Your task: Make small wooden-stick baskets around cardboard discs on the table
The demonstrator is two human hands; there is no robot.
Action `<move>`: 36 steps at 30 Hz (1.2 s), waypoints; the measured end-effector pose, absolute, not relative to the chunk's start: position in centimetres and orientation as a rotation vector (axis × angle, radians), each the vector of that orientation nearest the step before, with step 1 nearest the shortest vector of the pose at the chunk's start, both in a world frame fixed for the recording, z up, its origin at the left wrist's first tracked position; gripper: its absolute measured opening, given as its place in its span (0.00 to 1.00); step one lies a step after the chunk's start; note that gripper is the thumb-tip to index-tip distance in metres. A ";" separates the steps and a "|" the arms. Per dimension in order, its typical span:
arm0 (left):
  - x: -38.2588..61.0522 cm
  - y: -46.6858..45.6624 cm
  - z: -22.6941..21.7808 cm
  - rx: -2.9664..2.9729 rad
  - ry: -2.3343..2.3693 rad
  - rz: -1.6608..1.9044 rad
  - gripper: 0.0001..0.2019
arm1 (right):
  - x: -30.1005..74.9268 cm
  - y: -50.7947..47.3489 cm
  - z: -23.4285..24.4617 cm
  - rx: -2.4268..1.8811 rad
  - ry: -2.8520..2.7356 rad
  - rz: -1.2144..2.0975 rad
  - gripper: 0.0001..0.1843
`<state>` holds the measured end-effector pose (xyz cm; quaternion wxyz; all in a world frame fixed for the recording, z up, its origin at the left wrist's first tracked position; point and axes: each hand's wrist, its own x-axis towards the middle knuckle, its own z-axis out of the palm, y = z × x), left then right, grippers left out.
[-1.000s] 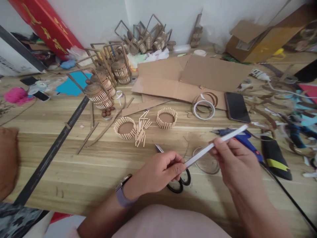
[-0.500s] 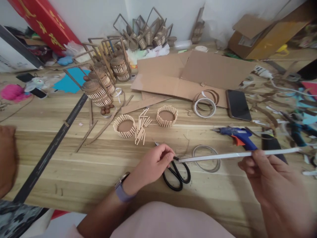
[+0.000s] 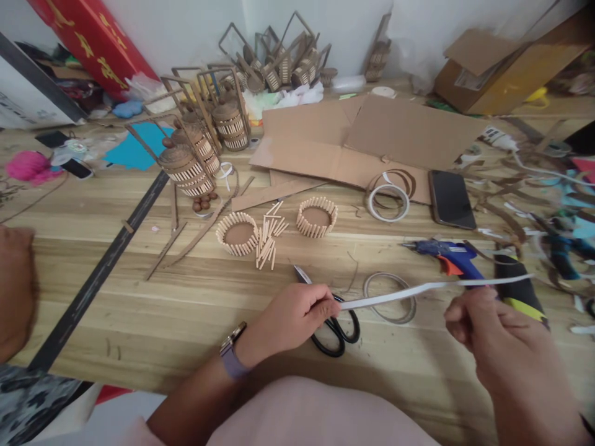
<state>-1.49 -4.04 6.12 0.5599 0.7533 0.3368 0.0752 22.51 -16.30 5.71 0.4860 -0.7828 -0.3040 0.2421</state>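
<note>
My left hand (image 3: 292, 317) pinches one end of a narrow white strip (image 3: 395, 297) between thumb and fingertips. The strip runs out to the right, slightly bowed, with its far end free. My right hand (image 3: 511, 347) is just under the strip's far half, fingers curled together; what they hold, if anything, is hidden. Black-handled scissors (image 3: 357, 328) lie partly under my left hand, blades pointing away. Beneath the strip a thin tape roll (image 3: 411, 313) lies flat. Beyond are two round stick-walled cups (image 3: 237, 234) with brown bases and a heap of short sticks (image 3: 267, 244).
A blue glue gun (image 3: 446, 251), a phone (image 3: 452, 198) and another tape roll (image 3: 389, 203) lie at right. Cardboard sheets (image 3: 400, 130) spread behind. Handled baskets (image 3: 186, 170) stand back left. Another person's arm (image 3: 16, 291) rests at the left edge.
The strip's right part has come away from my right thumb and now bows upward. My left hand still holds its near end and sits slightly lower. The view has shifted a little.
</note>
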 end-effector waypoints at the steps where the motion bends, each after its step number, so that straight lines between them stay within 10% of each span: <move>1: -1.4 -4.1 6.1 1.834 0.811 0.193 0.15 | 22.5 -16.7 5.7 -1.982 -0.849 0.635 0.32; 8: -1.0 -4.5 5.6 1.876 0.770 0.231 0.16 | 18.0 -14.2 6.2 -1.642 -1.825 0.257 0.11; 19: -1.3 -4.2 5.4 1.690 0.797 0.350 0.12 | 18.3 -12.1 6.0 -1.827 -1.966 0.488 0.15; 36: -1.0 -4.5 5.5 1.674 0.776 0.193 0.10 | 24.8 -8.8 4.0 -2.544 -1.839 -0.259 0.14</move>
